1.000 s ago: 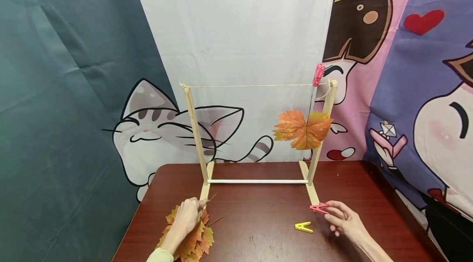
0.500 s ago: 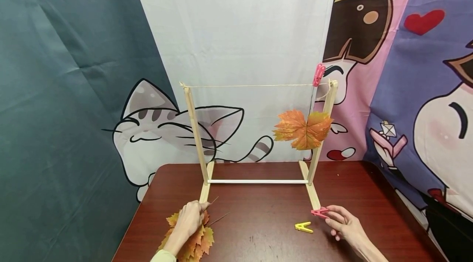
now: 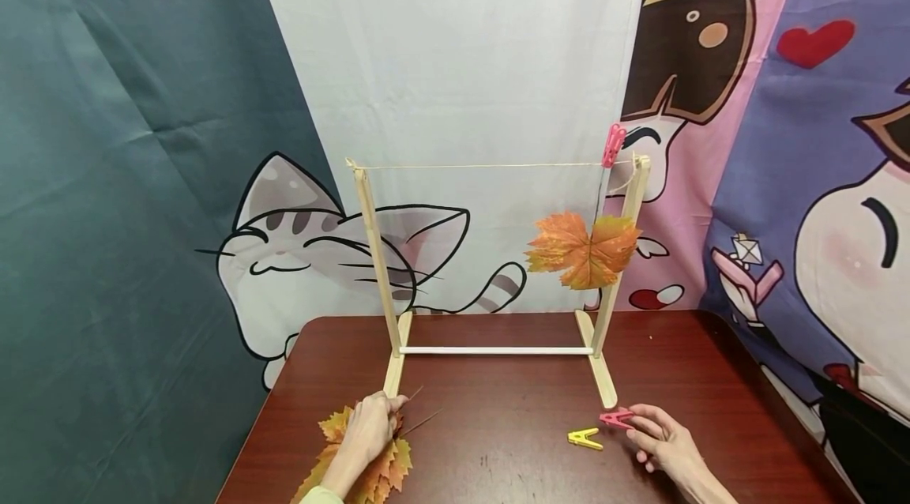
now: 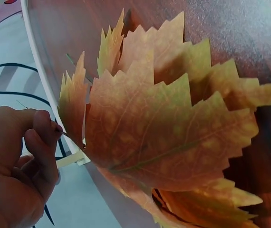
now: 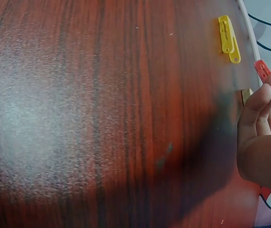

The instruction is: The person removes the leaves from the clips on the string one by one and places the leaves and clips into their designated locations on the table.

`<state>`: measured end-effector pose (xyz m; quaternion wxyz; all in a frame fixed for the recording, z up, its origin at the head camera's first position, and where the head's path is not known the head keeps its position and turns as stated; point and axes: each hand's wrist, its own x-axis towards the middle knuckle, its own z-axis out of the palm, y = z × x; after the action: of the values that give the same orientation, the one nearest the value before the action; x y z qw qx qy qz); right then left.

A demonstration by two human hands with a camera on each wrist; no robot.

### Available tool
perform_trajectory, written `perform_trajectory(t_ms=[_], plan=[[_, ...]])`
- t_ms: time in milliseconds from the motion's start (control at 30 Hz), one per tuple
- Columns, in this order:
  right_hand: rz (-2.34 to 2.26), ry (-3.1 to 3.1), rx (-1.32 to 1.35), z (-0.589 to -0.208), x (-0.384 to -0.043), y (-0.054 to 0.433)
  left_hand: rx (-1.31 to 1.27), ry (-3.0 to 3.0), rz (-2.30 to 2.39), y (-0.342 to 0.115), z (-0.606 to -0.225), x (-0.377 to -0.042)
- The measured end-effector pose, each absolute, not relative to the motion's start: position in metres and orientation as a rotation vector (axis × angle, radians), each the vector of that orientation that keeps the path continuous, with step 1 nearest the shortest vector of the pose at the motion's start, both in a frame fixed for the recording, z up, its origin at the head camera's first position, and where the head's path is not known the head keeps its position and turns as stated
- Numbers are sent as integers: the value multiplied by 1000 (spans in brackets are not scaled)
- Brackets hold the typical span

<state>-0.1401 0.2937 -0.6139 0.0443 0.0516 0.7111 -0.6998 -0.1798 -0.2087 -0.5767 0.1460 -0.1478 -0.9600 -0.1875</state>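
Note:
My left hand point(image 3: 370, 426) pinches the thin stem of an artificial autumn leaf point(image 4: 163, 128), as the left wrist view shows. That leaf lies over several more orange and yellow leaves point(image 3: 398, 463) at the table's front left. Between thumb and fingers, my right hand point(image 3: 664, 441) grips a pinkish-red clothespin point(image 3: 615, 419), low over the table just in front of the stand's right foot. A yellow clothespin point(image 3: 584, 438) lies on the table to the left of it. On the string of the wooden stand, a pink clothespin point(image 3: 613, 145) holds one orange leaf point(image 3: 584, 251) by its stem.
The stand's left post point(image 3: 377, 251) and right post point(image 3: 610, 306) rise near the table's back edge, joined low down by a white rod point(image 3: 495, 351). A thin string point(image 3: 483, 166) spans their tops. Behind the brown table point(image 3: 498, 409) hangs a printed cloth point(image 3: 483, 54).
My right hand has drawn the pinkish-red clothespin slightly toward the front, off the stand's right foot. My left hand has shifted slightly right and forward over the leaves.

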Motion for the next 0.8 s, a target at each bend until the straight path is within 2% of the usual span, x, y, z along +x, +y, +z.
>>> perform_trajectory(t_ms=[800], plan=[[-2029,2228,329,-627,-140,292,-426,-2735,-507,-206,-592,-178]])
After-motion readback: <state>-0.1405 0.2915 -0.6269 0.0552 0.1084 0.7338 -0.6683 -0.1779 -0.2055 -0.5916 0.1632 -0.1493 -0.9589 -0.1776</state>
